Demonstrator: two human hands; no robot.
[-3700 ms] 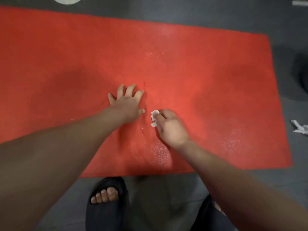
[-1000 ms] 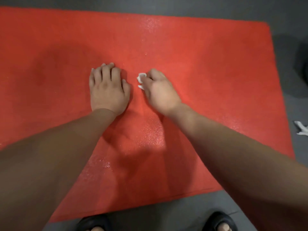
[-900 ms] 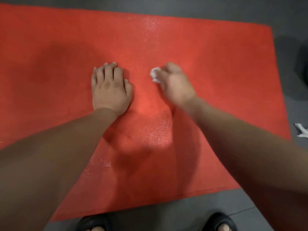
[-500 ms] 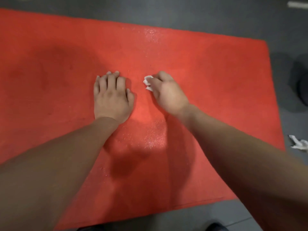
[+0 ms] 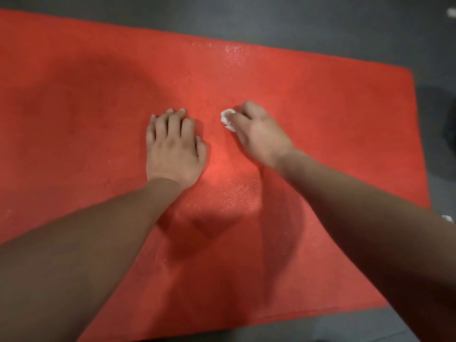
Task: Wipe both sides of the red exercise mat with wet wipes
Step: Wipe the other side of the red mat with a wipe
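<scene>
Head view: the red mat (image 5: 320, 119) lies flat on a dark grey floor (image 5: 296, 18) and fills most of the picture. Its far edge runs from the upper left down toward the right. The right edge is straight, with a squared far corner. The near edge shows as a thin line low in the frame, and the left side runs out of view. Bare floor borders the mat along the far, right and near sides.

The left hand (image 5: 172, 149) rests palm down near the middle of the mat, its fingers straight and close together, the thumb tucked alongside. Just to its right, apart from it, the right hand (image 5: 261, 134) has its fingers curled on a small crumpled white wipe (image 5: 226, 118) and presses it against the mat. Only a bit of the wad shows past the fingertips.

The mat's surface is finely grained and matte. It glints with tiny wet specks between the forearms and at the far edge. Open mat lies all round both hands. A white scrap (image 5: 447, 218) sits on the floor just beyond the right edge.
</scene>
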